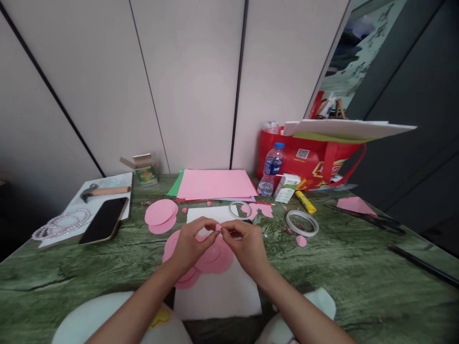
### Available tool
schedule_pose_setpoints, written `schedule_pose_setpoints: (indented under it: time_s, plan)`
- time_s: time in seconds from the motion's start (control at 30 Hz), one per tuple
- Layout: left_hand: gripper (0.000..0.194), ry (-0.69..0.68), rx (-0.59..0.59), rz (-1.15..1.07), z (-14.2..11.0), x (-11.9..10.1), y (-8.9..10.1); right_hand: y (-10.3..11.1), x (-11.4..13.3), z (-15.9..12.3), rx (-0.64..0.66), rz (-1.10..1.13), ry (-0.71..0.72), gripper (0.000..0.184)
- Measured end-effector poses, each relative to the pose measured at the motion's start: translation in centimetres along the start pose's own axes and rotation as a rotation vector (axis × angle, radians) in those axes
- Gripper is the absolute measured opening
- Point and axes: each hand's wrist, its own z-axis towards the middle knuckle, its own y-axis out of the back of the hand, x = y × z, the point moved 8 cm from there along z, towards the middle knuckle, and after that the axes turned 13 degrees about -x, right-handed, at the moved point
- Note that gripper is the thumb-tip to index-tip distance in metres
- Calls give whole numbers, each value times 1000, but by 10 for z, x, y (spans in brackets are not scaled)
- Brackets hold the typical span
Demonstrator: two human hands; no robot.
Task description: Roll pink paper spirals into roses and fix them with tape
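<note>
My left hand (pixel 190 242) and my right hand (pixel 245 243) meet over a white sheet (pixel 218 291) on the green table. Both pinch a tiny pink paper piece (pixel 217 227) between their fingertips. Under my hands lies a cluster of overlapping pink paper circles (pixel 211 260) on the white sheet. Two more pink circles (pixel 161 215) lie stacked to the left of the sheet.
A phone (pixel 104 220), a hammer (pixel 102 191) and a bead string (pixel 60 223) lie at the left. Coloured paper stack (pixel 215 184) sits behind. Tape rolls (pixel 302 222), glue stick (pixel 305 201), water bottle (pixel 271 168), red bag (pixel 311 160) and scissors (pixel 373 219) stand right.
</note>
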Motion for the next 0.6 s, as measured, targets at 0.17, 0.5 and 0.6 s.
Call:
schedule_pose_setpoints:
  time_s: [0.17,0.5,0.6]
  plan:
    - [7,32,-15,9,-1,-1,-2,-1,-9,-1,-18,100,-141,11]
    - [23,152,-48,-64,-4,1,-8,-7,-27,-3,-71,285,-333,9]
    - [13,145,-51,-34,-4,-1,-7,-5,-24,-4,-83,253,-300,8]
